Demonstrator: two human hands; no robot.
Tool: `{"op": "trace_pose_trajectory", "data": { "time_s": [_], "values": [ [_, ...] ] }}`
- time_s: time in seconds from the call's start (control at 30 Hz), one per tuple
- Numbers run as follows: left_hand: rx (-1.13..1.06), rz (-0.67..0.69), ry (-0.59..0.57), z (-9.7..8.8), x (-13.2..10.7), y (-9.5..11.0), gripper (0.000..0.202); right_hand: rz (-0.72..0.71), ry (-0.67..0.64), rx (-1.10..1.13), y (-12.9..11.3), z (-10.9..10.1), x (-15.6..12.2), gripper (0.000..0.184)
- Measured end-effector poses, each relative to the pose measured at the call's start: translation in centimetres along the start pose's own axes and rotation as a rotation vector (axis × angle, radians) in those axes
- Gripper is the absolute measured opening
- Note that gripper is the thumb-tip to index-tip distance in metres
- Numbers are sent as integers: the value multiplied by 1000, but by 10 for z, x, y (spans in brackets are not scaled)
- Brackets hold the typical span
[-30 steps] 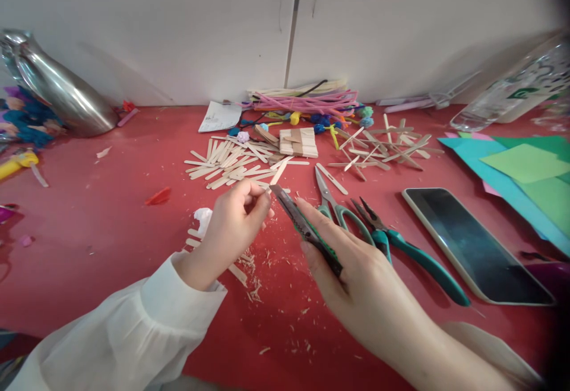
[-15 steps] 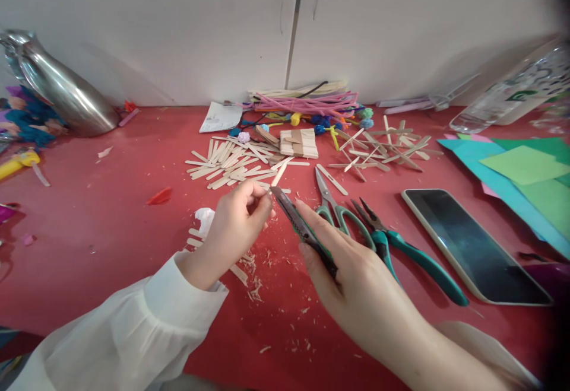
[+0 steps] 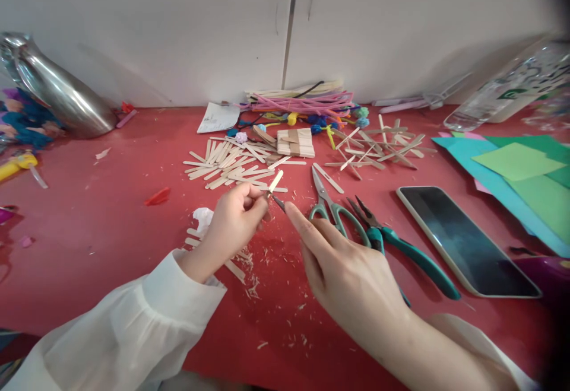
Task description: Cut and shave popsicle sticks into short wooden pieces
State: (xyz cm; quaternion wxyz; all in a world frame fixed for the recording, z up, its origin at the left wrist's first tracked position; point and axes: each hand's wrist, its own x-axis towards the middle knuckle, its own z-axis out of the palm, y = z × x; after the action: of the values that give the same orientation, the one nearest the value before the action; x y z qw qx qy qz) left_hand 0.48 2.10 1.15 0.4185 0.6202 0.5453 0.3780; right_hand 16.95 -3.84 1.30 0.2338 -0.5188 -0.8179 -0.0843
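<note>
My left hand (image 3: 243,213) pinches a wooden craft stick (image 3: 275,181), whose pale end points up and away from me. My right hand (image 3: 347,266) is wrapped round a utility knife (image 3: 278,203); only its front part shows, the rest being covered by my fingers. The knife's tip is at the stick, close to my left fingertips. Wood shavings (image 3: 252,281) lie scattered on the red table (image 3: 133,242) beneath my hands. A few more sticks (image 3: 234,270) and a crumpled white tissue (image 3: 203,219) lie beside my left wrist.
Green-handled scissors (image 3: 324,192), pliers (image 3: 416,260) and a phone (image 3: 467,239) lie to the right. Behind are loose craft sticks (image 3: 222,162), a banded bundle (image 3: 305,142) and pipe cleaners (image 3: 303,103). A steel jug (image 3: 75,94) stands left; coloured paper (image 3: 512,162) and a bottle (image 3: 494,94) are right.
My right hand has turned, so its back and fingers now cover most of the knife. The knife lies lower against the stick. The view has shifted slightly.
</note>
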Motion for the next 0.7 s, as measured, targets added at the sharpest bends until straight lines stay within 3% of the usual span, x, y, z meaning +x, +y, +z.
{"op": "trace_pose_trajectory", "data": {
  "time_s": [0.17,0.27,0.5,0.7],
  "values": [
    [53,61,21,0,0,1,18,186,-134,468,6,-7,6,48],
    [77,80,19,0,-1,2,18,222,-152,621,7,-9,7,51],
    [140,100,52,1,-1,1,20,262,-149,670,-2,-8,7,49],
    [21,54,47,2,-1,4,16,176,-89,513,-5,0,3,48]
  ]
}}
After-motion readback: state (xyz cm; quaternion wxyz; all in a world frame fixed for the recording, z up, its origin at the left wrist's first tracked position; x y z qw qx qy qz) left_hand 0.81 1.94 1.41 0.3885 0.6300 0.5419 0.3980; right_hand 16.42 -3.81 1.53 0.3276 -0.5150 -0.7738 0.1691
